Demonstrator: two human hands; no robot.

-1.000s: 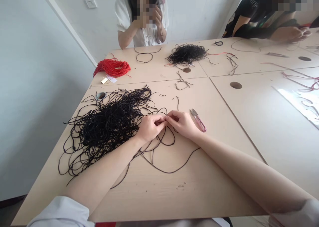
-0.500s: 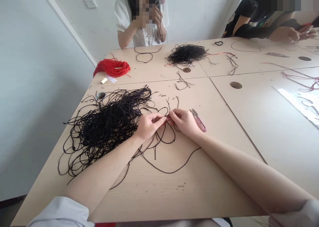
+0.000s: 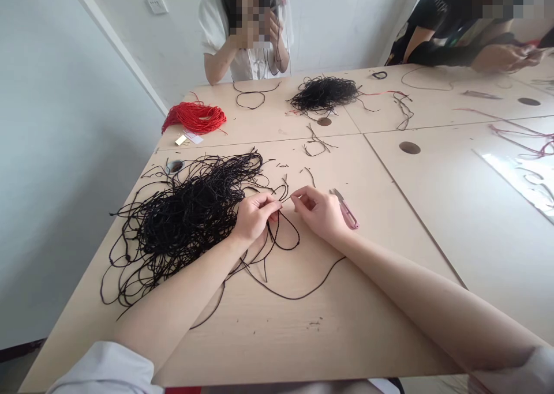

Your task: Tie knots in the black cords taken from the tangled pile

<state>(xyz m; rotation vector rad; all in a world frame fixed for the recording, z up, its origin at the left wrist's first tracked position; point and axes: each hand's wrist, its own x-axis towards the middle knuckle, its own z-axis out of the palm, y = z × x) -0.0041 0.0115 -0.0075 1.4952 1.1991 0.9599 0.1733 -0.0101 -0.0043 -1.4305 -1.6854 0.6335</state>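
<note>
My left hand [image 3: 258, 214] pinches a thin black cord [image 3: 298, 238] between thumb and forefinger. Loops of that cord hang below the fingers and rest on the table. My right hand [image 3: 318, 210] is closed in a pinch on a short stretch of the same cord, a small gap away from the left. Beside the left hand lies a big tangled heap of black cords [image 3: 186, 215]. Just right of my right hand are pink-handled thread snips [image 3: 346, 209], lying on the table with their blades pointing away.
A red cord bundle [image 3: 194, 117] and a second black cord heap [image 3: 324, 94] lie farther back. Round holes [image 3: 410, 147] pierce the table [image 3: 346, 336]. Across it sits a person in white [image 3: 242, 65]; another person's hands [image 3: 504, 56] work at the far right.
My hands have drawn slightly apart, the right one moving back from the left with cord stretched between them. The hanging loops have shifted a little to the left.
</note>
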